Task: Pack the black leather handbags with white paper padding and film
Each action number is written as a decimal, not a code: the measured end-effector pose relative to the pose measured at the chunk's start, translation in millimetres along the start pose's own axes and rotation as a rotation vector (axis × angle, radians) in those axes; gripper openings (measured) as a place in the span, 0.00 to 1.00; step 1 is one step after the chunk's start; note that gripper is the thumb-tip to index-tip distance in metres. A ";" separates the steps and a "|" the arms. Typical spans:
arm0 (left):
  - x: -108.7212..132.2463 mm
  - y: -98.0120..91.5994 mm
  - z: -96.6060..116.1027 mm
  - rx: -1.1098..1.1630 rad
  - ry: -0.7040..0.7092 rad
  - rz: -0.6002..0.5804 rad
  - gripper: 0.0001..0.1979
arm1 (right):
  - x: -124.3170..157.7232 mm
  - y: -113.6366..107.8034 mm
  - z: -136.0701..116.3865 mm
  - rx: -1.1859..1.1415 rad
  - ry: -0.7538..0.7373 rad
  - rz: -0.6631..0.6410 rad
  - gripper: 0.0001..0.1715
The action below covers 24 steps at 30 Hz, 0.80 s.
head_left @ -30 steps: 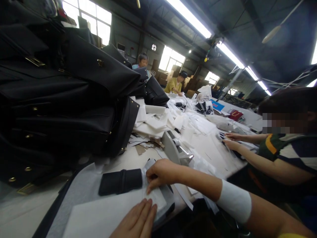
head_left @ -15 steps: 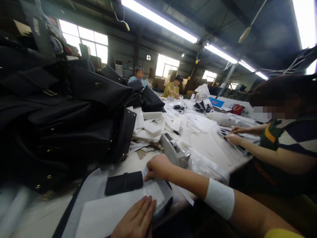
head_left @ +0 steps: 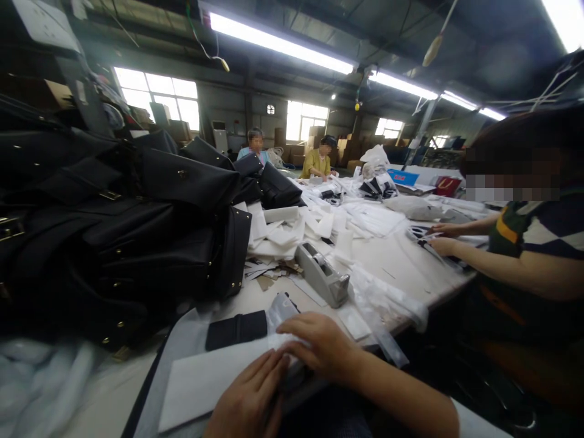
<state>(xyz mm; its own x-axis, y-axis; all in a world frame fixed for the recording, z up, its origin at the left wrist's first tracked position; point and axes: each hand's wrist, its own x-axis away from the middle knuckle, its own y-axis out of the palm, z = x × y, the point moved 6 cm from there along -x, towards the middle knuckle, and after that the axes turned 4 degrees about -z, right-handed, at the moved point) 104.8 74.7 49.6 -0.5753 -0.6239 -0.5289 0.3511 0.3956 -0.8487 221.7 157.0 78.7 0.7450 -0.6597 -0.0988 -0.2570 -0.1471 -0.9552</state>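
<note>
My left hand lies flat, fingers together and stretched, on a white sheet of wrapping paper at the table's near edge. My right hand rests beside it, fingers curled down over the sheet's right end and the dark item under it. A black strap-like piece lies on thin tissue just beyond my hands, with a crumpled clear plastic bit at its right end. What the right fingers pinch, if anything, is hidden.
A tall heap of black handbags fills the left. A grey tape dispenser stands just past my hands among white paper scraps. A co-worker's arms work at the right edge; two more people sit at the far end.
My right hand has drawn back toward me from the strap's end and now sits close to my left hand. The view has swung slightly right and down.
</note>
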 end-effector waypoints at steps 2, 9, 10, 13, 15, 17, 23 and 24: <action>1.6 1.6 -1.4 0.050 -0.047 -0.055 0.23 | 26.1 14.2 -10.7 -0.009 -0.166 0.069 0.32; 42.8 -33.4 -18.9 -0.344 0.084 -0.221 0.26 | 52.3 49.8 -11.1 0.277 -0.263 0.260 0.28; 52.3 -41.9 -25.2 -0.418 0.112 -0.249 0.26 | 51.0 49.9 -10.9 0.282 -0.272 0.257 0.28; 73.9 -60.7 -43.1 -0.506 0.109 -0.292 0.24 | 45.9 46.3 -5.6 0.271 -0.313 0.244 0.28; 78.6 -60.2 -46.2 -0.500 0.085 -0.290 0.23 | 40.9 42.1 4.4 0.267 -0.351 0.242 0.29; 75.8 -49.8 -40.7 -0.484 0.062 -0.256 0.23 | 34.5 37.9 18.8 0.276 -0.380 0.222 0.30; 62.9 -14.3 -23.8 -0.482 -0.077 -0.178 0.25 | 27.5 25.6 30.2 0.278 -0.298 0.181 0.31; 63.9 -13.1 -23.4 -0.489 -0.061 -0.168 0.25 | 29.4 27.7 21.9 0.260 -0.287 0.166 0.31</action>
<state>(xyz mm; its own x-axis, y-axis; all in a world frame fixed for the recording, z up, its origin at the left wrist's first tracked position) 46.2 45.4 27.1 -0.5447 -0.7382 -0.3981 -0.1365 0.5463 -0.8264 249.9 149.7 43.2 0.8573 -0.4215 -0.2956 -0.2513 0.1586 -0.9548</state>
